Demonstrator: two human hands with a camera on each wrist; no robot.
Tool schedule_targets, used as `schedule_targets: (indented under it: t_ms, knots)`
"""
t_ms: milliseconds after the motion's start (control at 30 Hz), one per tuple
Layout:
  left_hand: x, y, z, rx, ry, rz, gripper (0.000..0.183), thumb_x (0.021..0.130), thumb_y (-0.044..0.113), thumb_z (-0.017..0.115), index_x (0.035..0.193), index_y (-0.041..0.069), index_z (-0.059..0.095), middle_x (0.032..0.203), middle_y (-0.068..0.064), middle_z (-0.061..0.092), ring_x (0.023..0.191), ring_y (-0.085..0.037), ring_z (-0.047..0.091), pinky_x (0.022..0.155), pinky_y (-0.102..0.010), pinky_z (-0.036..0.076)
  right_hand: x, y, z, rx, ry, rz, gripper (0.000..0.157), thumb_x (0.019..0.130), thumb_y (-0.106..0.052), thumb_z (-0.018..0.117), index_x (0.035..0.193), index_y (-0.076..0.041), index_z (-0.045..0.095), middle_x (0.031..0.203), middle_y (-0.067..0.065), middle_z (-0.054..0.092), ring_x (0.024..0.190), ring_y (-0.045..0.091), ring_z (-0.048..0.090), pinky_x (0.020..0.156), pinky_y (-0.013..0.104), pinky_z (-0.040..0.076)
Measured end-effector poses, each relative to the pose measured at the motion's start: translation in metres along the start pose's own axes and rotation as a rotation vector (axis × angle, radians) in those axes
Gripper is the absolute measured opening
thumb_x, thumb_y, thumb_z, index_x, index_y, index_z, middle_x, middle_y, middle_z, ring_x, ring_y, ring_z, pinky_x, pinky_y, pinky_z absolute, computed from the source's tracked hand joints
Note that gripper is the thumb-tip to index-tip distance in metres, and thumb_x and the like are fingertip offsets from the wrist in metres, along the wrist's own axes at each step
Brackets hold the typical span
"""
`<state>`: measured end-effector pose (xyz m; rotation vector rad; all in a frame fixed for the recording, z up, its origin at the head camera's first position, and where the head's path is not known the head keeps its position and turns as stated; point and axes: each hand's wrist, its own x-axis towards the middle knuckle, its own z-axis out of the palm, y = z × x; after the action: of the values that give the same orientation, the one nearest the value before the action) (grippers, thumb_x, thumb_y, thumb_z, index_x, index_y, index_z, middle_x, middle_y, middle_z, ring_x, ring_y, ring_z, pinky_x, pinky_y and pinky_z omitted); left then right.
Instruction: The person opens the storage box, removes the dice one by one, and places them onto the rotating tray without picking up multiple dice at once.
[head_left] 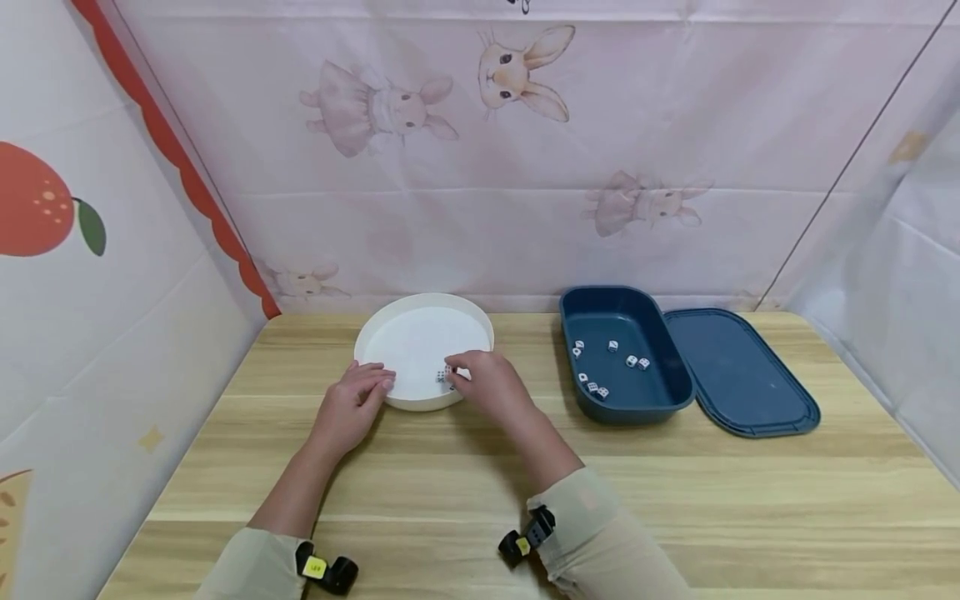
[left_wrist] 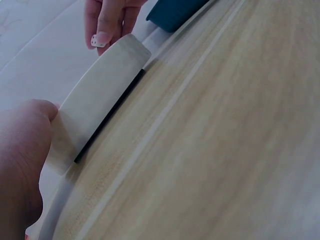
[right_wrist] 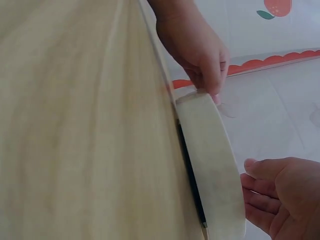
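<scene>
Near the back of the table stands a round white tray [head_left: 423, 406] with a low wall. My left hand [head_left: 352, 406] rests over its left front rim, fingers and thumb loosely extended. At the tray's right side, my right hand [head_left: 491, 385] pinches a small white die [left_wrist: 95, 42] with dark pips between thumb and fingers. A few dice [head_left: 441, 376] show close together at those fingertips in the head view; I cannot tell which are held and which lie on the tray floor. The right wrist view shows the right hand [right_wrist: 295, 192] beside the tray wall [right_wrist: 212, 150], its die hidden.
To the right stands a deep blue plastic box [head_left: 633, 412] with several white dice [head_left: 632, 361] scattered on its floor. Its blue lid [head_left: 750, 375] lies flat against its right side. A printed cloth wall [head_left: 525, 250] rises behind the wooden table [head_left: 450, 483].
</scene>
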<state>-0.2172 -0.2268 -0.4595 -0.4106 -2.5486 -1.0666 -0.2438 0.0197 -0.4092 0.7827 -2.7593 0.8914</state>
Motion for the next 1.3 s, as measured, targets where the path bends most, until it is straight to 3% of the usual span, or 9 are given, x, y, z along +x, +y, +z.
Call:
schedule_targets:
  t_ms: [400,1300]
  knots:
    - [-0.0002,-0.0015,0.0013,0.0,0.016,0.043,0.022,0.098,0.018,0.062,0.105,0.003,0.076,0.111,-0.006,0.074,0.122,-0.026,0.06,0.123,-0.049,0.024,-0.004,-0.0011,0.0048,-0.056,-0.001,-0.052,0.019,0.09,-0.011,0.071,0.108,-0.008,0.076,0.105,0.006,0.075,0.097,0.018,0.069,0.084,0.032,0.059]
    - [0.0009,0.0004,0.0013,0.006,0.003,0.023,0.024,0.098,0.019,0.061,0.107,0.002,0.075,0.112,-0.008,0.073,0.123,-0.028,0.06,0.123,-0.048,0.023,-0.0027,-0.0003,0.0006,0.0,-0.052,0.026,0.024,0.091,-0.015,0.071,0.113,-0.009,0.074,0.114,0.005,0.073,0.109,0.018,0.067,0.094,0.033,0.057]
